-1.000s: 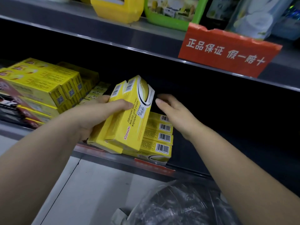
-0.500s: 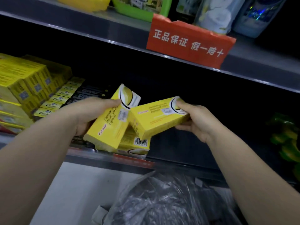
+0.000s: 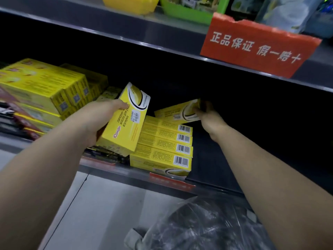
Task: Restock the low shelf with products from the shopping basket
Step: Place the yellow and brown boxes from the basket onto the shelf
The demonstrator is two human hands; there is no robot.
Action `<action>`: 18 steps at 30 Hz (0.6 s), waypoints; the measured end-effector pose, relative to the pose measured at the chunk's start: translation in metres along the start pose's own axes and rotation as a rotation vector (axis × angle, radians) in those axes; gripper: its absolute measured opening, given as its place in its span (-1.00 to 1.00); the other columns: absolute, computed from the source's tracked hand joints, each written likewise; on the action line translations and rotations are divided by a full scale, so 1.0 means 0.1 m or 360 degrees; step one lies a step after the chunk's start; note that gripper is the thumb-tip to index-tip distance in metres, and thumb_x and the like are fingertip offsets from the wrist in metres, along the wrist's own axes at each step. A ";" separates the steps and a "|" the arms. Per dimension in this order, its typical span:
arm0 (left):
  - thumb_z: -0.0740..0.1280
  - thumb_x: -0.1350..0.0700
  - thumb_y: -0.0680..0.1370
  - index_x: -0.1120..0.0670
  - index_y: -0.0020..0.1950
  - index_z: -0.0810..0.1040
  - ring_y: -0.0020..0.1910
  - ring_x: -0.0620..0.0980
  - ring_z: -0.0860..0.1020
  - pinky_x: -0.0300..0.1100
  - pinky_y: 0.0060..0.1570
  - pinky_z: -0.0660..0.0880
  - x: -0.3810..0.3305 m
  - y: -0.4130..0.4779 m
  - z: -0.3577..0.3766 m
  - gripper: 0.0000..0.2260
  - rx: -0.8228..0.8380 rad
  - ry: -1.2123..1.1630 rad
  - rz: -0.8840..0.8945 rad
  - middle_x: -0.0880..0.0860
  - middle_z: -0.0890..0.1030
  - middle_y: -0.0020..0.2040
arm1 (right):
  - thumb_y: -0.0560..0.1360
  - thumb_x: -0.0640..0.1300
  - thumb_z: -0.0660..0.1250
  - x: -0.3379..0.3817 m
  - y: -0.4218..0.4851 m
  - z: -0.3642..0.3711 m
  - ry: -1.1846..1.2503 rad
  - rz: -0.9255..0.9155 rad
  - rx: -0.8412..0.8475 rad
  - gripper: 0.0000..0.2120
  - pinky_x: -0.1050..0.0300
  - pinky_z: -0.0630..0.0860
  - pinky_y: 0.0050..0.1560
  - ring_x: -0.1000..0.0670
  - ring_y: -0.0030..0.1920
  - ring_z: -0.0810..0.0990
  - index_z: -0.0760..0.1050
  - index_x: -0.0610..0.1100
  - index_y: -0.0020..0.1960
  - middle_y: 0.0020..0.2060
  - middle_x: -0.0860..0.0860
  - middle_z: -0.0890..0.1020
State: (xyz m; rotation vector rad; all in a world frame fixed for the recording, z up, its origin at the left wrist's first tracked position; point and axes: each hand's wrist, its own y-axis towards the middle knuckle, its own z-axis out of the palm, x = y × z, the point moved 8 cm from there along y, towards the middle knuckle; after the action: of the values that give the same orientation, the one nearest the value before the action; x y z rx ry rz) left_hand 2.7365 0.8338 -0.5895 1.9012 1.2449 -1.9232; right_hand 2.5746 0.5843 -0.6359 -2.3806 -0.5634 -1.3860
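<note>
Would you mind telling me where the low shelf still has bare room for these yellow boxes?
The dark shelf floor right of the row of barcoded yellow boxes is bare, and the right hand is carrying its yellow box toward the back of it. Left of the row it is crowded: stacked yellow cartons and the left hand with its box.

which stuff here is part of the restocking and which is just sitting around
In the job: left hand with a yellow box; right hand placing another box; row of shelved boxes; low shelf.

Lying about: red sign; larger yellow cartons; plastic bag.
</note>
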 end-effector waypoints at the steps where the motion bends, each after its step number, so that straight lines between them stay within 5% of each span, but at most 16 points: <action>1: 0.34 -0.02 0.50 0.09 0.08 0.55 -0.19 0.12 0.67 0.01 -0.13 0.58 0.00 0.05 -0.02 -0.76 0.0001 -0.0008 0.0057 0.12 0.70 -0.15 | 0.60 -0.02 0.16 -0.05 0.01 0.06 -0.0027 0.0020 0.0078 -0.56 0.18 0.27 0.14 -0.01 0.26 0.39 0.21 -0.08 0.44 0.33 -0.05 0.42; 4: 0.37 -0.02 0.49 0.07 0.06 0.53 -0.25 0.11 0.65 -0.03 -0.14 0.55 0.04 0.11 -0.01 -0.77 0.0017 0.0004 0.0089 0.12 0.69 -0.22 | 0.58 -0.09 0.22 -0.23 -0.01 0.24 -0.0167 0.0103 0.0306 -0.49 0.21 0.27 0.16 -0.01 0.29 0.41 0.16 -0.10 0.48 0.36 -0.05 0.42; 8: 0.42 -0.04 0.44 0.08 0.14 0.53 -0.04 0.19 0.62 0.14 0.08 0.52 0.05 0.14 -0.01 -0.66 -0.0042 0.0013 0.0088 0.15 0.66 -0.03 | 0.55 -0.05 0.27 -0.34 -0.04 0.33 -0.0248 0.0133 0.0353 -0.51 0.36 0.38 -0.07 0.17 -0.07 0.51 0.22 -0.08 0.43 0.27 -0.04 0.51; 13: 0.43 -0.04 0.43 0.09 0.15 0.54 -0.01 0.17 0.61 0.14 0.11 0.51 0.06 0.16 0.07 -0.64 -0.0027 0.0035 0.0116 0.15 0.65 0.01 | 0.57 0.05 0.21 -0.30 -0.03 0.41 -0.0491 0.0005 0.0315 -0.50 0.13 0.46 0.07 -0.10 0.18 0.51 0.17 0.08 0.47 0.34 -0.10 0.38; 18: 0.46 -0.03 0.41 0.13 0.07 0.52 -0.24 0.10 0.66 -0.01 -0.24 0.62 0.01 0.14 0.14 -0.65 -0.0040 0.0071 0.0185 0.12 0.68 -0.18 | 0.58 0.05 0.15 -0.08 -0.03 0.37 -0.1285 -0.0131 0.0353 -0.53 -0.09 0.29 0.35 -0.22 0.39 0.23 0.17 0.13 0.47 0.44 -0.12 0.22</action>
State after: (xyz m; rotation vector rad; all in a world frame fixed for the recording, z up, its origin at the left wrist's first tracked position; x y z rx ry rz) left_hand 2.7347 0.8166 -0.5983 1.9678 1.1380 -1.8086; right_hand 2.5978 0.6026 -0.6606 -2.6750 -0.9534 -0.2938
